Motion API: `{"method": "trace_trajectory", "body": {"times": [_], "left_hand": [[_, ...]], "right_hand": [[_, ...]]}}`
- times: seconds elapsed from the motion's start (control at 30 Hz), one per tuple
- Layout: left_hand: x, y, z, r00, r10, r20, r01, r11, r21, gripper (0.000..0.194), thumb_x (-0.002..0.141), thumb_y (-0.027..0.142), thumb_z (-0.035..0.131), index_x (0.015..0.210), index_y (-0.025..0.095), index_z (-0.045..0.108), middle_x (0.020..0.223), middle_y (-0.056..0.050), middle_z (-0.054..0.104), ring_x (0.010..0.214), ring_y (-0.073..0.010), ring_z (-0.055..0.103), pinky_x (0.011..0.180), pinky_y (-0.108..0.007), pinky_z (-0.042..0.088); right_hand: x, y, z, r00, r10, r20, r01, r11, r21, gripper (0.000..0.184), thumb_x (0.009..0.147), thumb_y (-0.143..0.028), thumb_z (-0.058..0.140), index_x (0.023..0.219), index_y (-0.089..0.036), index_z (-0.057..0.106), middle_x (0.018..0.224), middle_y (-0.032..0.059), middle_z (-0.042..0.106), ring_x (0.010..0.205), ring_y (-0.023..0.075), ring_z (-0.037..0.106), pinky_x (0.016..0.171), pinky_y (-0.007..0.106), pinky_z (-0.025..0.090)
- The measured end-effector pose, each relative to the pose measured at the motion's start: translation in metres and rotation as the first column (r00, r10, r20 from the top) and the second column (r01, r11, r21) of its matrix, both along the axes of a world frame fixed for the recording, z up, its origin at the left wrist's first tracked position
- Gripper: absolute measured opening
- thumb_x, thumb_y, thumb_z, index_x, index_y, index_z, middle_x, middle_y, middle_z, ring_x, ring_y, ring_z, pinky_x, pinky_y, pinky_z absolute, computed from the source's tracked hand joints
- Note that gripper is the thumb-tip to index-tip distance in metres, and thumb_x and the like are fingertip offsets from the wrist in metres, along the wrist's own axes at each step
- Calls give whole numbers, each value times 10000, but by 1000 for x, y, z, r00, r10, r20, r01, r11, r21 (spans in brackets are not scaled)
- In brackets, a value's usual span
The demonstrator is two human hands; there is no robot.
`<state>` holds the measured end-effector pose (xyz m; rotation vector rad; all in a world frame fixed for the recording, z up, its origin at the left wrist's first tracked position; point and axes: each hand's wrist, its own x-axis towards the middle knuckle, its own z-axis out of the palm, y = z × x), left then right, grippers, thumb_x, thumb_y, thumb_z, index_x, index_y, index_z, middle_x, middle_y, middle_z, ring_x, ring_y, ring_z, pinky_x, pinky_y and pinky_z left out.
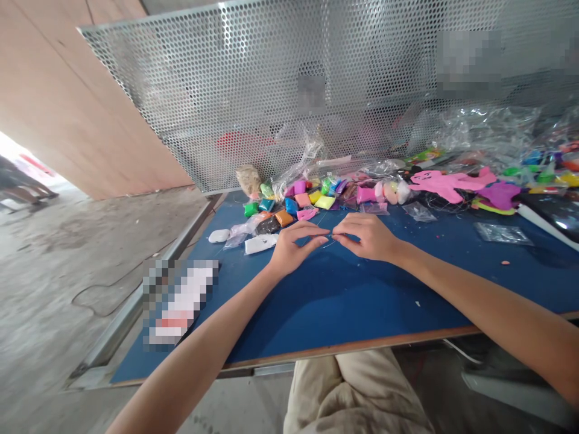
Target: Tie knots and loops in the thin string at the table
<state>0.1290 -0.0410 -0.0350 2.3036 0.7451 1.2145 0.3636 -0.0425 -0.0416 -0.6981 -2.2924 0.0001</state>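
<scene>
1. Panel (253, 78): one, perforated metal, round holes, dull sheen.
2. Tabletop (316, 301): one, smooth, flat, blue.
3. Pink figure (446, 184): one, flat, limbed, matte.
4. Hands: two. Right hand (368, 235) pinches thumb to forefinger on the strand; left hand (292, 247) has its fingertips just beside, can't tell if gripping.
5. Clear bag (502, 234): one, flat, shiny, right side.
6. Pouches (324, 202): pillow-shaped, multicoloured, over ten, overlapping.
7. White case (219, 235): one, rounded, glossy.
8. Strand (332, 235): thin, between fingertips above tabletop; material unclear.

A thin, pale strand (332, 243) curves between left hand (292, 246) and right hand (368, 237).
</scene>
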Motion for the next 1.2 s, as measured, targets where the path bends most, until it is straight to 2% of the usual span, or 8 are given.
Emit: {"method": "trace_trajectory", "body": {"times": [0.27,0.47,0.67,0.87,1.03,1.2], "left_hand": [[1,-3,1,1000,-7,-17,7,1000,6,175,895,317,675,988,198,764,972,-76,743,913,-178,674,854,-315,537],[0,-2,-1,999,-37,-27,36,999,-12,154,892,305,681,972,186,738,972,-70,742,911,-173,681,864,-308,538],[0,-3,-1,997,-41,-59,43,999,29,122,886,283,690,959,193,728,937,-47,743,863,-152,687,815,-273,537],[1,-8,2,992,-8,-128,24,992,123,119,899,277,674,979,194,706,935,-33,741,867,-144,689,825,-267,532],[1,-12,5,989,1,-148,24,986,167,114,919,257,648,1006,194,686,966,-34,732,899,-139,681,849,-264,527],[-1,-12,6,990,32,-137,-4,979,202,143,916,256,653,1043,209,699,996,-34,745,924,-151,684,862,-284,530]], "right_hand": [[2,0,0,999,-16,37,13,997,80,185,979,-301,510,1017,-230,677,963,66,727,868,228,635,830,383,479],[1,0,-2,1000,-22,15,19,987,160,210,995,-270,511,1143,-204,644,942,66,730,857,205,659,810,351,494],[1,-2,-2,999,14,36,-25,951,309,123,971,-215,562,1051,-185,651,896,49,732,800,182,649,754,328,486],[1,-4,2,998,5,68,-30,926,377,101,961,-168,555,997,-184,647,876,47,731,808,180,640,754,323,486],[-1,-7,2,1000,-1,20,-6,930,366,79,946,-169,592,1007,-176,641,841,44,714,771,176,629,743,314,486],[-6,-11,-1,998,-27,-56,40,970,241,167,966,-202,578,1124,-158,609,881,65,698,794,174,645,753,300,505]]}}
